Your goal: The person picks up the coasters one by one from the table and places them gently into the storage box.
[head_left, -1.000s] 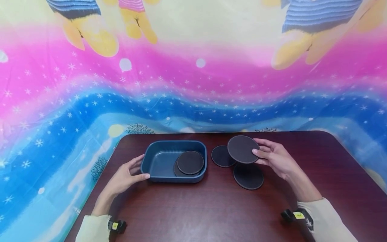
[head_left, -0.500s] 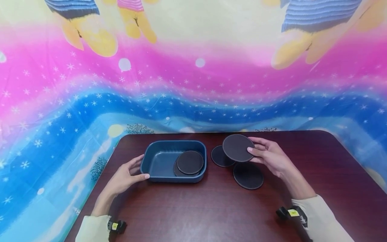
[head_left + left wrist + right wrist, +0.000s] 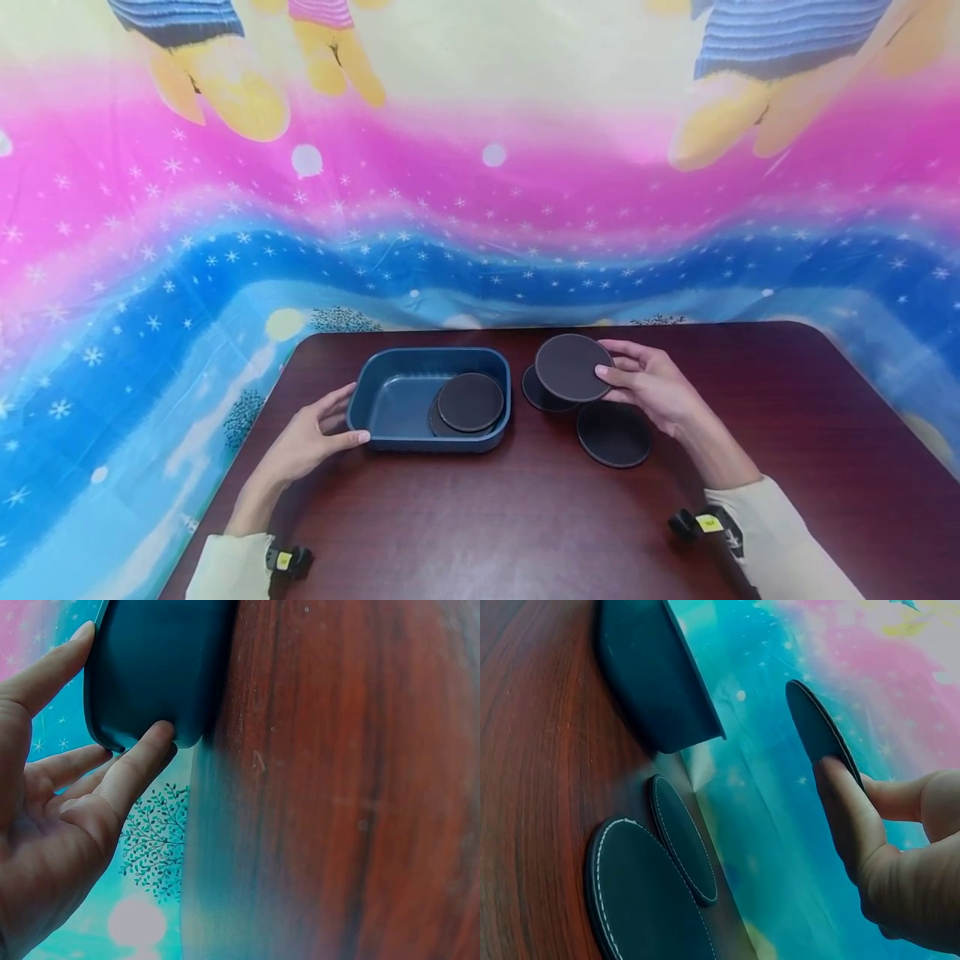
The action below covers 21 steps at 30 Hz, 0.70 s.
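Note:
In the head view my right hand [image 3: 662, 392] pinches a round dark coaster [image 3: 572, 367] by its right edge, thumb on top. The coaster is raised off the table and tilted. Below it lie two more, a farther coaster [image 3: 542, 398], partly covered in this view, and a nearer coaster [image 3: 615, 438]; light stitching lines their edges in the right wrist view. My left hand [image 3: 303, 442] rests against the left end of a dark blue rectangular box [image 3: 397, 404], its fingers [image 3: 135, 769] extended along the side. Inside, at the box's right end, one coaster [image 3: 471, 402] overlaps another.
Everything stands on a dark reddish-brown table [image 3: 450, 517] with rounded far corners. Behind it hangs a colourful cloth [image 3: 450, 208] printed with snowflakes and cartoon figures. A small black camera [image 3: 697, 523] is strapped at the right wrist.
My right hand has moved left with the coaster, which now hangs over the farther coaster and closer to the box. My left hand and the box have stayed in place.

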Available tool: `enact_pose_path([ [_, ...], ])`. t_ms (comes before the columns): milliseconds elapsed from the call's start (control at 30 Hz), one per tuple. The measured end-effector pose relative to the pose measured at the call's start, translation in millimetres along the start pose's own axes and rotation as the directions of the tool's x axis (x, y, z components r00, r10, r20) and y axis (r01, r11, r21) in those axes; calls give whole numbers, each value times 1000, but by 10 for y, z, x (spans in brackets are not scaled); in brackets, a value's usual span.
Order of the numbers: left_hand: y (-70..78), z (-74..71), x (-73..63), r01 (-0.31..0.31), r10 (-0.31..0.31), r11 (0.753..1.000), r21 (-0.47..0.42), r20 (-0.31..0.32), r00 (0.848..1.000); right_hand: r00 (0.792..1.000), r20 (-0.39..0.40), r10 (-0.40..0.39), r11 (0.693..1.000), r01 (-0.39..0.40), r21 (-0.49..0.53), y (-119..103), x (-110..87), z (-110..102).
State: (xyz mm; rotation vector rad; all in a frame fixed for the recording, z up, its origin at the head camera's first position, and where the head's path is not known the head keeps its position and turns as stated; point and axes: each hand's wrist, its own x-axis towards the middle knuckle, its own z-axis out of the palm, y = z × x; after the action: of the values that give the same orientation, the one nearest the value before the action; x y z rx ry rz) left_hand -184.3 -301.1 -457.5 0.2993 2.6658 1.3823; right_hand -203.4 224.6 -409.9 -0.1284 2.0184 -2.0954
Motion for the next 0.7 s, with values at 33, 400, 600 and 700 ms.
enact_pose_path([
  [33, -1, 0, 0, 1, -1, 1000, 1, 0, 1000, 1000, 1, 3, 1000, -3, -1, 1, 7, 12],
  [400, 14, 0, -5, 3, -3, 1000, 5, 2, 1000, 1000, 0, 20, 1000, -20, -20, 18, 70, 124],
  [600, 19, -1, -9, 2, -2, 1000, 11, 5, 1000, 1000, 4, 22, 1000, -22, -15, 20, 92, 179],
  [700, 17, -6, -12, 3, -3, 1000, 10, 4, 1000, 1000, 7, 23, 1000, -23, -7, 18, 99, 205],
])
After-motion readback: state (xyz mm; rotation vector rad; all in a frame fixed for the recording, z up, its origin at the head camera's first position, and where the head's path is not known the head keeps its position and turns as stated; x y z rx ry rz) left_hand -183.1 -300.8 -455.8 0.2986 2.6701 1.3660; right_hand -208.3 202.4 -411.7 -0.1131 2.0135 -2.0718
